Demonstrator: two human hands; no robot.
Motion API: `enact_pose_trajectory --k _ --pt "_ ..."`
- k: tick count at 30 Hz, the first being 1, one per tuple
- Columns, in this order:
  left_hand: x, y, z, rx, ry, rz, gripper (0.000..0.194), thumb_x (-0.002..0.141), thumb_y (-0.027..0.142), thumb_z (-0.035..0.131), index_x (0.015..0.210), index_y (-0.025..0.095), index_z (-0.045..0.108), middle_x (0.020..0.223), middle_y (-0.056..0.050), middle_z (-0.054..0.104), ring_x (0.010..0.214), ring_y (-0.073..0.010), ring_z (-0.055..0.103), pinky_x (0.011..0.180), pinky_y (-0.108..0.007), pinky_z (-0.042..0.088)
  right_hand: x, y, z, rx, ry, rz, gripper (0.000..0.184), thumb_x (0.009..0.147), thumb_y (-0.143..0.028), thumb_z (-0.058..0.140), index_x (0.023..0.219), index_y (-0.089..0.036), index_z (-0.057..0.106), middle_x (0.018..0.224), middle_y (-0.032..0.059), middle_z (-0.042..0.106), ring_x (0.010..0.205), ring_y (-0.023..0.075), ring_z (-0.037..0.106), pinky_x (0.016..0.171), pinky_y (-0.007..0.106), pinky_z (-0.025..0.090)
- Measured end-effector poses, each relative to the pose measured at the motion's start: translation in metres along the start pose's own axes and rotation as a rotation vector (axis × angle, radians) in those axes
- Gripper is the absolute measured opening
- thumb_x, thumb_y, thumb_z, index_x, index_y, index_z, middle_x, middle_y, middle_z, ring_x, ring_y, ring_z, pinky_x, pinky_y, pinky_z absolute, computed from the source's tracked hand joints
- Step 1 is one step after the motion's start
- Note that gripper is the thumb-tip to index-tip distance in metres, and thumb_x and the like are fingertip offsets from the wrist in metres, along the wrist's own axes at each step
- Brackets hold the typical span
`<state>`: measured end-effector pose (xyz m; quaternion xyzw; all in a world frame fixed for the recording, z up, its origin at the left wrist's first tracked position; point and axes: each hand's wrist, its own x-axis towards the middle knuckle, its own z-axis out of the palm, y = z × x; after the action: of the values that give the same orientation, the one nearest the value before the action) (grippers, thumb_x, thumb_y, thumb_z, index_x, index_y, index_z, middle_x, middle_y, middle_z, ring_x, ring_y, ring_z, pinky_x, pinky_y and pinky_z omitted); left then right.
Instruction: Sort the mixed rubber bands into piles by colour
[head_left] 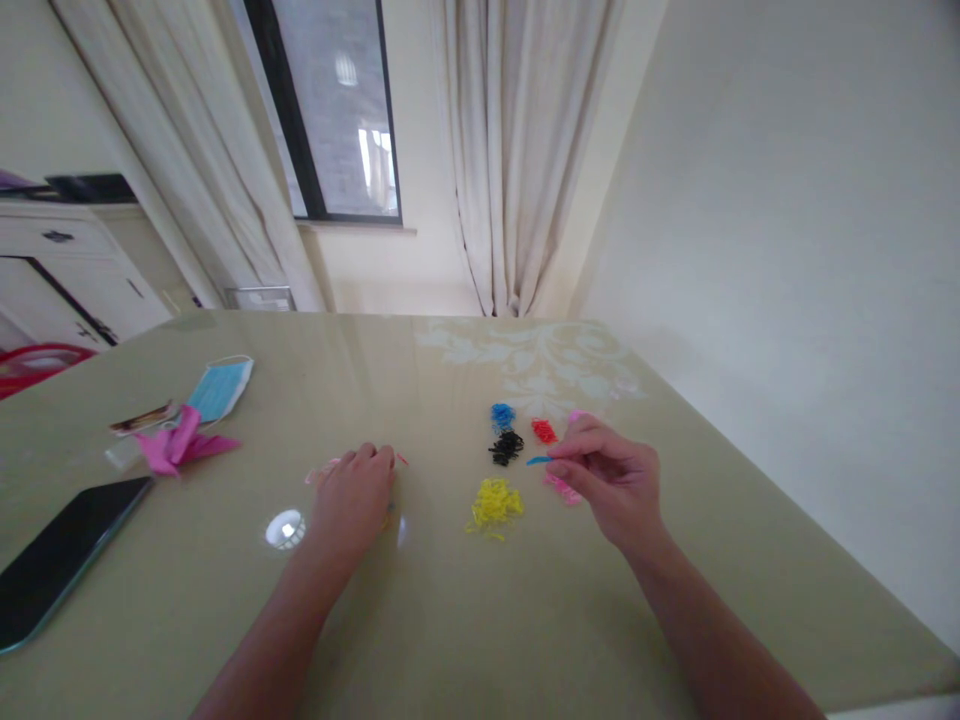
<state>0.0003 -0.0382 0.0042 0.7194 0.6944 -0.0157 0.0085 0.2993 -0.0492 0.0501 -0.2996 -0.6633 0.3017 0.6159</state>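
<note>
Within table edges [750,475], the right hand [616,478] pinches a blue strip [538,461]; the left hand's [354,497] grip is hidden.

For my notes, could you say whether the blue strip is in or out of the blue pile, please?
Out: the right hand pinches the blue strip, apart from the blue pile.

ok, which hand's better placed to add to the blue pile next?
Right, I'd say: the right hand pinches a blue strip near the blue pile; the left hand is farther off, palm down.
</note>
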Motion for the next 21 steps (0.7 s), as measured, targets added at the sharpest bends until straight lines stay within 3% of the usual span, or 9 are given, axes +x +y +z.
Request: enact_pose_trajectory --k 5,9,15,21 --pt "0.005 0.002 0.002 -0.084 0.038 -0.014 0.033 0.098 0.015 0.039 0.103 0.022 0.072 0.106 -0.014 0.073 0.099 -0.0331 0.07 0.084 -0.046 0.05 0.005 0.02 -0.005 -0.152 0.031 0.071 0.012 0.084 -0.035 0.085 0.084 -0.024 0.082 0.073 0.0037 0.067 0.066 0.0176 0.056 0.057 0.031 0.043" --pt "0.008 0.006 0.0 -0.173 0.076 0.075 0.034 0.1 0.017 0.039 0.11 0.022 0.071 0.113 -0.013 0.072 0.11 -0.0307 0.067 0.088 -0.042 0.047 0.015 0.053 -0.008 -0.44 0.021 0.139 0.021 0.089 -0.039 0.076 0.087 -0.02 0.081 0.075 0.004 0.068 0.062 0.0155 0.054 0.06 0.03 0.043" --pt "0.016 0.009 0.005 -0.198 0.067 0.123 0.028 0.101 0.016 0.044 0.101 0.019 0.072 0.109 -0.011 0.071 0.108 -0.028 0.065 0.091 -0.038 0.045 0.049 0.099 0.0 -0.787 -0.169 0.19 0.018 0.09 -0.033 0.072 0.086 -0.018 0.082 0.082 0.0072 0.075 0.071 0.017 0.06 0.07 0.031 0.046" --pt "0.021 0.008 0.013 -0.169 0.112 0.126 0.026 0.103 0.017 0.043 0.104 0.017 0.069 0.112 -0.012 0.068 0.107 -0.0265 0.065 0.091 -0.036 0.045 0.063 0.123 0.011 -0.839 -0.194 0.242 0.012 0.085 -0.023 0.075 0.078 -0.016 0.083 0.079 0.0094 0.077 0.073 0.0196 0.065 0.071 0.032 0.046"
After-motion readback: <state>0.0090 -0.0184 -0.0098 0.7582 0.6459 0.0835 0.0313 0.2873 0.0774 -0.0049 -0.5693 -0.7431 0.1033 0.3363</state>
